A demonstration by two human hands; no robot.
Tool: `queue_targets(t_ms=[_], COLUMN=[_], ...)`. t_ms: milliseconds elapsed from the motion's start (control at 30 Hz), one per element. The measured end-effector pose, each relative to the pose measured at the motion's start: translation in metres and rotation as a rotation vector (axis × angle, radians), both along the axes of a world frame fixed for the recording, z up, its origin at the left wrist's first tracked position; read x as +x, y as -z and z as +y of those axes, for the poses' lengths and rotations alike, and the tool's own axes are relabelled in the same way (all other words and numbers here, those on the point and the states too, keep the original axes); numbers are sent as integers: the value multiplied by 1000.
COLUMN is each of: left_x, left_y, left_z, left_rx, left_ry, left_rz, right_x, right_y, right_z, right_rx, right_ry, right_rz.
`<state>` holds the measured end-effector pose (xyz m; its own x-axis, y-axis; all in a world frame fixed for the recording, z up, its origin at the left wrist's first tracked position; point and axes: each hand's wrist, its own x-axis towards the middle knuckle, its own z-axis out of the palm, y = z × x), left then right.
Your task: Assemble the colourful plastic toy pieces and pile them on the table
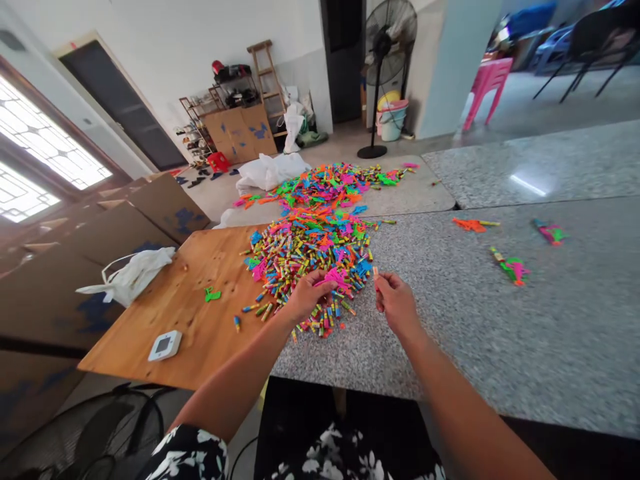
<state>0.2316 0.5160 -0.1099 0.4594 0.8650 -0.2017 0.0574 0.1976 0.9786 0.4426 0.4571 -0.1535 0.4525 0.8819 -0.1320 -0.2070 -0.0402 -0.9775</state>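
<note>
My left hand is closed on a pink plastic toy gun, just above the near side of a large pile. A small printed tube stands upright in the pinch of my right hand, over the grey speckled tabletop. The two hands are a short way apart. Beneath and beyond my left hand spreads the pile of small printed tubes, mixed with toy guns in pink, blue, green and orange. On the right lie several separate groups of gun and tube, among them an orange toy gun.
A second heap lies farther back beside a white bag. On the wooden board are a small white digital device, a green toy gun and another white bag. Cardboard boxes stand left; a fan stands behind.
</note>
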Motion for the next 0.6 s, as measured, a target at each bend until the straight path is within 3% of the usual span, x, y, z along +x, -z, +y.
queue_targets(t_ms=[67, 167, 267, 467, 600], left_x=[-3, -6, -6, 0, -1], left_y=[-3, -11, -16, -16, -19], left_z=[-13, -26, -34, -45, -50], left_rx=[-11, 9, -10, -84, -89], left_ry=[38, 87, 80, -59, 7], left_rz=[-11, 24, 26, -238, -254], right_x=[-13, -28, -36, -45, -43], right_y=[-18, -40, -51, -56, -61], right_z=[-17, -35, -45, -58, -60], right_rx=[114, 203, 246, 209, 216], right_ry=[-56, -149, -206, -321, -229], right_rz=[203, 297, 241, 19, 33])
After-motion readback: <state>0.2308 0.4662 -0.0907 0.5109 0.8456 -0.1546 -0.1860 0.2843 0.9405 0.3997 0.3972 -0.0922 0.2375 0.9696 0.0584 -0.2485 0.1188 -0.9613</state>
